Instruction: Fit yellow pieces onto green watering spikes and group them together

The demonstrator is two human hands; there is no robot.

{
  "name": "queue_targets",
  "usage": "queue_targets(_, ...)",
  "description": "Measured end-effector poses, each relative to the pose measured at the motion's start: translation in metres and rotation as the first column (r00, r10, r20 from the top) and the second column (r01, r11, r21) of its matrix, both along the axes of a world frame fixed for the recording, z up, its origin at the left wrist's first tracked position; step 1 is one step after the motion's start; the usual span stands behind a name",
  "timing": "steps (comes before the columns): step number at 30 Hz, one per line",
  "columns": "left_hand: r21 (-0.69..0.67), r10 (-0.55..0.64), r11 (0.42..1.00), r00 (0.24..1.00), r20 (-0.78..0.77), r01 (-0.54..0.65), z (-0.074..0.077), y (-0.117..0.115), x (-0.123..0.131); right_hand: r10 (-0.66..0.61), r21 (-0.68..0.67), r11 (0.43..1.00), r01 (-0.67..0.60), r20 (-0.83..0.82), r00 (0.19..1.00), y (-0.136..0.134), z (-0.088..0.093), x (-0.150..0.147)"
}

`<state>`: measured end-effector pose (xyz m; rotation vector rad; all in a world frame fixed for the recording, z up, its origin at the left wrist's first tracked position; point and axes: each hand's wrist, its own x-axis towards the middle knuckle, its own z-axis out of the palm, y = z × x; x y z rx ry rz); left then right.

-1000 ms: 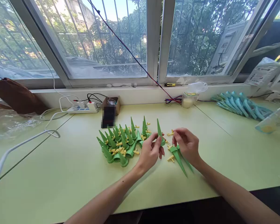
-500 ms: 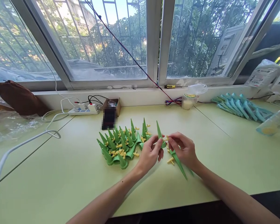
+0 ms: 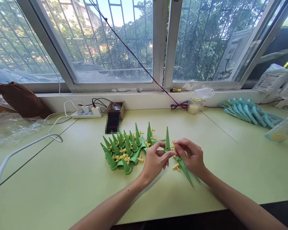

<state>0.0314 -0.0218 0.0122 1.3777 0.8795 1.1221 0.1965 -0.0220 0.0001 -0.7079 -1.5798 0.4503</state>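
My left hand (image 3: 156, 159) is closed round the base of a green cone (image 3: 167, 140), which points upward. Just to its right, my right hand (image 3: 190, 156) pinches a small yellow piece (image 3: 172, 146) close to the cone's lower part. Whether the piece touches the cone is too small to tell. Under my right hand lie a green cone (image 3: 186, 172) on its side and a yellow T-shaped piece (image 3: 176, 166). Left of my hands, several green cones (image 3: 126, 166) stand or lie in a cluster, with yellow pieces (image 3: 125, 157) scattered among them.
On the pale green table (image 3: 74, 185) are a power strip (image 3: 86, 114), a small cardboard box (image 3: 121, 110) behind a blurred dark object, and a jar (image 3: 194, 106) at the back. Blue-green curved parts (image 3: 252, 111) lie at the right, clear plastic (image 3: 12, 127) at the left.
The cone in my left hand has turned from leaning left to nearly upright, and has shifted slightly right and down. My right hand still pinches the yellow piece beside it.
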Motion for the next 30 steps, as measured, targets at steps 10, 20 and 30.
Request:
queue_targets(10,0.031,0.056,0.998,0.991,-0.124,-0.053,-0.0012,-0.0025,0.0007,-0.05,0.108,0.993,0.039,0.102,0.994,-0.0028,0.0028,0.0007)
queue_targets(20,0.267,0.274,0.945,0.904,-0.327,-0.189,-0.0031,-0.0027,0.0002,-0.035,0.203,0.979,0.002,0.161,0.986,-0.0034,0.0035,0.0)
queue_targets(30,0.316,0.285,0.933,0.892,-0.351,-0.174,-0.0048,-0.0057,0.0027,-0.091,0.244,0.969,0.047,0.174,0.98,-0.0034,0.0019,-0.0019)
